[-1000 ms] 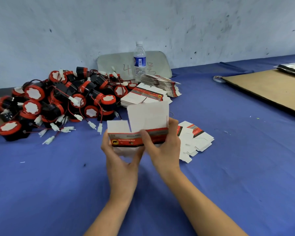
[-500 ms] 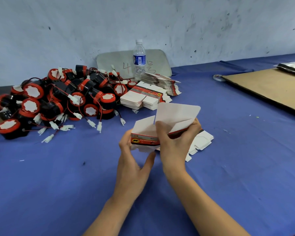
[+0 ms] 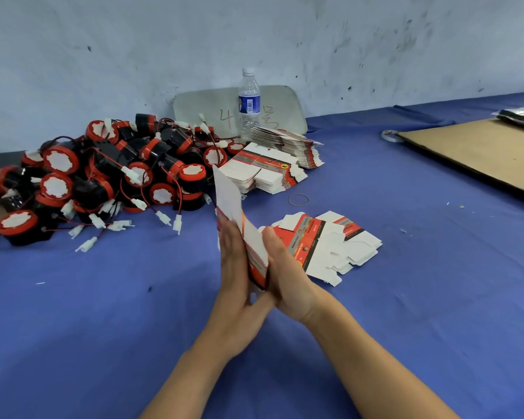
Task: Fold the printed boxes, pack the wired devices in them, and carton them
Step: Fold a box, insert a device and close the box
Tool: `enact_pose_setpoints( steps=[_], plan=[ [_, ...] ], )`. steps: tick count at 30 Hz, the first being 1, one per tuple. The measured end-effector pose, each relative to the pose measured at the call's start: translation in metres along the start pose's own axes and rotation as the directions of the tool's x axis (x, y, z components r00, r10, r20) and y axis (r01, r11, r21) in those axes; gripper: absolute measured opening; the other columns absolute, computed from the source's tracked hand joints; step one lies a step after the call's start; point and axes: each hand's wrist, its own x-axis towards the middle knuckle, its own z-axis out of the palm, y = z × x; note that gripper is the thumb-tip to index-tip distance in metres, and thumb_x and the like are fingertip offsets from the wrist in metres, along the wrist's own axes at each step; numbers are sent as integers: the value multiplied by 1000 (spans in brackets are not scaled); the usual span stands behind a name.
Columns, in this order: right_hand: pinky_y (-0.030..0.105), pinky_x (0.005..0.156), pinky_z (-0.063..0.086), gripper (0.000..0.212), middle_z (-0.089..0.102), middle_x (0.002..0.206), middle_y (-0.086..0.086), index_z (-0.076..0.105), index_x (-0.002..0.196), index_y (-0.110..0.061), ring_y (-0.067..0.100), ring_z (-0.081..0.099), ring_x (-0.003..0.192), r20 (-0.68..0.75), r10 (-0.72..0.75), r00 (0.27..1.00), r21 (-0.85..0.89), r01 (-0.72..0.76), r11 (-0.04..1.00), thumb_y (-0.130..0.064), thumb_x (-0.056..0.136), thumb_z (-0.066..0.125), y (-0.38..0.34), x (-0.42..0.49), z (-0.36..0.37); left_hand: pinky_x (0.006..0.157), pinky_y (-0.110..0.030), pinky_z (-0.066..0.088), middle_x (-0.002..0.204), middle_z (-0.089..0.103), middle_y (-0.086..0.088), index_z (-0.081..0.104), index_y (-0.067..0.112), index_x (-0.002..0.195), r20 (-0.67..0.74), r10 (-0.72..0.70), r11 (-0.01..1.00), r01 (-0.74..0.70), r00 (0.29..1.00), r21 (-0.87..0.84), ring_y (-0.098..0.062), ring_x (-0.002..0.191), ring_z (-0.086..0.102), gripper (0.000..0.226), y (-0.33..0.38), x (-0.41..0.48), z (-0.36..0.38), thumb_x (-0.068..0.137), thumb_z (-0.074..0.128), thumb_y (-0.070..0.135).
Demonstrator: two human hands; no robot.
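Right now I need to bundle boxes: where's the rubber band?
Head view, right of centre: the rubber band lies on the blue cloth between the stacked flat boxes behind and the loose flat boxes nearer.

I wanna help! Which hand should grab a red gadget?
Probably left: the left hand is nearer the pile of red-and-black wired devices; the right hand can hold the white printed cardboard box.

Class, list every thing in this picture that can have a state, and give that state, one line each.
Printed box: flattened, held on edge between both palms.
Left hand: fingers straight, pressing the box.
Right hand: pressing the box's other side.
Loose box blanks: unfolded, lying flat.
Stacked blanks: unfolded.
Wired devices: heaped, unpacked.
Water bottle: upright, capped.
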Motion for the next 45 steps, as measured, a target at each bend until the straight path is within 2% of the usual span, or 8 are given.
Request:
enact_pose_setpoints(
  steps=[4, 13, 18, 23, 26, 30, 34, 45],
  plan=[
    [26, 92, 52, 50, 68, 121, -9, 62, 119, -39, 10, 61, 117, -117, -112, 987, 161, 130, 978, -62, 75, 60, 22, 0, -8, 122, -45, 2, 154, -31, 22, -19, 43, 142, -14, 95, 967, -89, 995, 240, -3, 143, -25, 88, -4, 2, -1, 86, 48, 36],
    [35, 84, 57, 28, 74, 101, 9, 74, 100, -18, 27, 70, 97, -361, -162, 918, 25, 183, 983, -40, 88, 61, 17, 7, -17, 123, -38, -3, 154, -24, 23, -18, 36, 143, -178, 45, 977, -6, 983, 214, 3, 143, -20, 82, -14, 10, -7, 98, 51, 29],
    [41, 70, 57, 64, 70, 78, 20, 64, 73, 0, 26, 70, 71, -579, -191, 793, -34, 211, 977, -63, 67, 69, 6, 7, -18, 98, -19, 43, 127, 58, 19, 37, 35, 142, -461, -109, 992, 124, 881, 3, -1, 120, 52, 68, -14, 10, -16, 82, 68, 38],
    [20, 57, 53, 37, 62, 59, -7, 62, 59, -20, 8, 64, 61, -548, -249, 799, -115, 223, 968, -54, 75, 65, 9, 11, -29, 66, -12, 49, 84, 70, 16, 56, 27, 87, -516, -140, 987, 75, 845, -145, -4, 80, 66, 15, -21, 12, -21, 87, 70, 21],
    [24, 73, 57, 2, 76, 83, -5, 72, 84, -20, 13, 72, 81, -417, -226, 880, -160, 174, 972, -20, 86, 71, 13, 12, -28, 64, -12, 50, 86, 72, 17, 59, 30, 94, -474, -219, 957, 94, 853, -273, 0, 79, 67, 16, -19, 15, -26, 88, 69, 20],
    [34, 82, 59, 11, 76, 94, 4, 74, 92, -18, 23, 72, 89, -367, -197, 909, -128, 161, 979, -12, 89, 65, 10, 11, -36, 82, -31, 53, 101, 75, 4, 69, 21, 103, -157, -364, 846, 255, 918, -469, -13, 98, 70, 29, -20, 18, -47, 75, 69, 29],
    [32, 83, 58, 11, 76, 96, 5, 74, 94, -18, 22, 72, 89, -323, -174, 930, -158, 128, 979, -14, 90, 64, 9, 10, -43, 66, -28, 59, 97, 75, -9, 79, 18, 85, 43, -405, 754, 360, 913, -550, -22, 86, 73, 19, -19, 17, -55, 69, 70, 22],
    [31, 80, 59, 29, 76, 92, 4, 79, 77, -24, 19, 73, 85, -244, 25, 969, 22, -20, 1000, -43, 83, 59, 7, 9, -49, 64, -31, 61, 96, 76, -3, 67, 17, 101, -40, -382, 749, 284, 923, -599, -20, 86, 73, 29, -15, 16, -45, 78, 59, 33]
  ],
)
